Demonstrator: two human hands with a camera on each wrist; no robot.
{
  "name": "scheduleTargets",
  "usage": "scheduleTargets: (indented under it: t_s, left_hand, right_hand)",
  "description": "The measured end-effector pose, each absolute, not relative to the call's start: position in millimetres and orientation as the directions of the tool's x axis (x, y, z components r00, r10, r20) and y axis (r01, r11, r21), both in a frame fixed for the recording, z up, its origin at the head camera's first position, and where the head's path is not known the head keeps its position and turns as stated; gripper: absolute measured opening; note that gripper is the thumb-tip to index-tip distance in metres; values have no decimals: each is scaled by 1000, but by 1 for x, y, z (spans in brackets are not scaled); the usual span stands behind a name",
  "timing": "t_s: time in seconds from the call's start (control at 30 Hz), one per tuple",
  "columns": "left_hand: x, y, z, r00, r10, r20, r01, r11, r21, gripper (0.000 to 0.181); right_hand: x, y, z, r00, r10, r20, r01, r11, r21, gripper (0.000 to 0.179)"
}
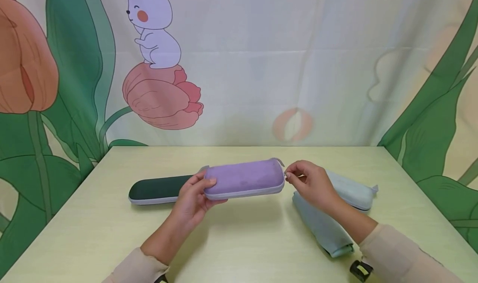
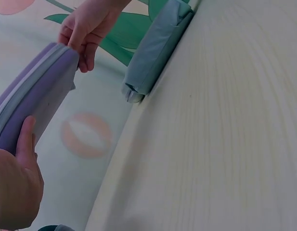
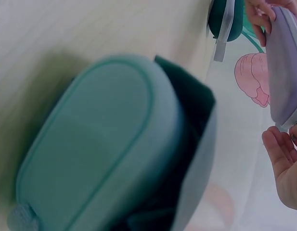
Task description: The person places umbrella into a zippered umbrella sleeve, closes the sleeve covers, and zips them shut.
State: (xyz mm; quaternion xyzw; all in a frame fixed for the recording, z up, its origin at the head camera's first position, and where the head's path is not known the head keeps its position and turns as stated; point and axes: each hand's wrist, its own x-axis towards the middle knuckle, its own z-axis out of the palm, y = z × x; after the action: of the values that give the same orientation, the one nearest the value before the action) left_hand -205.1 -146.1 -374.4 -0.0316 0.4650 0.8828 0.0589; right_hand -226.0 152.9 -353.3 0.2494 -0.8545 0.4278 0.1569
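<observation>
A purple zippered pencil case (image 1: 244,178) with a pale lilac zip band is held up over the table, its right end slightly higher. My left hand (image 1: 196,193) grips its left end, thumb on top and fingers underneath. At the other end, my right hand (image 1: 311,183) pinches the small zipper pull (image 1: 286,173) between thumb and forefinger; the fingertips mostly hide it. In the left wrist view the zip line of the purple case (image 2: 35,86) runs along its side up to the right hand (image 2: 88,36).
A dark green case (image 1: 160,188) lies on the table (image 1: 239,250) behind my left hand. Near my right forearm lie a pale blue-green case (image 1: 351,187) and a grey-green soft pouch (image 1: 323,225). A printed curtain (image 1: 239,67) hangs behind the table.
</observation>
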Motion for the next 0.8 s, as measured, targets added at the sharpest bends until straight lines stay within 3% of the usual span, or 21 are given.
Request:
scheduleTargets:
  t_s: [0.43, 0.57, 0.8]
  left_hand:
    - [-207, -151, -379, -981, 188, -51, -146, -535, 832, 30]
    - [-205, -150, -378, -972, 234, -25, -143, -507, 850, 30]
    - [-204, -154, -381, -949, 315, -8, -161, -463, 871, 27]
  right_hand:
    - [-226, 157, -353, -788, -335, 516, -610, 538, -582, 7]
    - [-227, 157, -353, -783, -358, 509, -622, 492, -610, 8]
    - [-227, 159, -356, -664, -473, 578, -746, 374, -551, 22]
